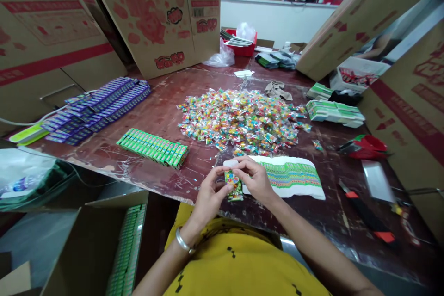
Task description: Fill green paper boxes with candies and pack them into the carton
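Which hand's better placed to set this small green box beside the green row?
Probably the left hand: it's on the green box and nearer the green row than the right hand.

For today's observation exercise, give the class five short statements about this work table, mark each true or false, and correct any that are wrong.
1. The left hand and the right hand are both on a small green packet. True.
2. The right wrist wears a bracelet. False: the silver bracelet is on the left wrist.
3. A heap of small clear packets lies beyond the hands. True.
4. The purple boxes are to the right of the heap. False: the purple boxes lie to its left.
5. The red basket is nearer the hands than the heap is. False: the red basket stands beyond the heap.
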Motion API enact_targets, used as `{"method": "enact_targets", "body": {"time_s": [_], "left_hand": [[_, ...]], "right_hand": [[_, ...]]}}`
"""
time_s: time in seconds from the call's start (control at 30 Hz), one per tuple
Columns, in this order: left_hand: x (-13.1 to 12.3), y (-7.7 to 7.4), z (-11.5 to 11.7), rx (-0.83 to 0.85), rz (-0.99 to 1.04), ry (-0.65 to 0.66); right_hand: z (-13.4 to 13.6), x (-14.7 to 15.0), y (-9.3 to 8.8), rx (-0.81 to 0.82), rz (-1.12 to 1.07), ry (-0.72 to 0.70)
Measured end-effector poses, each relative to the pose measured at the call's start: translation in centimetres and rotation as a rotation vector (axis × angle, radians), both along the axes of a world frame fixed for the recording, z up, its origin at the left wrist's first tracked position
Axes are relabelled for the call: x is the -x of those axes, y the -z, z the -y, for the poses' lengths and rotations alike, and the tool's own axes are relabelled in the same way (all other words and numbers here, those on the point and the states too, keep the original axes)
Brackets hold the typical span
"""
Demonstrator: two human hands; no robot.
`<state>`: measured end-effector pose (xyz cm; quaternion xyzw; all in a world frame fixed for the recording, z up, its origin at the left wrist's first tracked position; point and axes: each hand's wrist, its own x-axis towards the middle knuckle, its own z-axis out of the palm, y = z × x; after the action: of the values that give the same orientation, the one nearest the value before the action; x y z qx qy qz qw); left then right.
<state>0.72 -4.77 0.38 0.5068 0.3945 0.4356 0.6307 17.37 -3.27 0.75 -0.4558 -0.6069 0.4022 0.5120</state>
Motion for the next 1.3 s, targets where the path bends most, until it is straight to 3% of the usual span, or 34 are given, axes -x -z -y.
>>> {"method": "enact_targets", "body": {"time_s": [0.13,0.27,0.4,0.57,0.7,0.9,1.03,1.17,1.3], "left_hand": [[-0.2,-0.1,0.0,0.027,0.061,-0.080],[-0.1,0.3,0.1,-0.004,-0.035,-0.131],[0.4,0.5,0.1,-0.068,-0.164,-0.091],[0.7,0.2,0.4,-0.082,-0.176,-0.031],[1.0,-0.1,0.3,-0.026,-0.147,-0.038],[1.5,0.8,-0.7,0.023,0.008,-0.084],[1.5,1.7,-1.1,0.036,-0.023,-0.152],[2.7,1.5,-2.1,-0.073,-0.347,-0.169],[5.0,0.5,-4.4,-0.393,-1.063,-0.380]], "right_hand": [[-0.3,0.6,0.2,0.110,-0.148,0.014],[-1.1,0.4,-0.1,0.219,-0.093,-0.047],[-2.3,-0.3,-0.9,0.293,-0.049,-0.109],[-3.0,-0.6,-1.0,0.349,-0.054,-0.159],[-2.0,-0.4,-1.4,0.133,0.116,-0.134],[-0.1,-1.0,-2.0,-0.207,0.665,-0.327],[-0.2,-0.5,-0.3,-0.383,0.808,-0.214],[-0.8,1.0,1.2,-0.406,0.799,-0.126],[-1.5,0.9,1.2,-0.356,0.815,-0.082]]}}
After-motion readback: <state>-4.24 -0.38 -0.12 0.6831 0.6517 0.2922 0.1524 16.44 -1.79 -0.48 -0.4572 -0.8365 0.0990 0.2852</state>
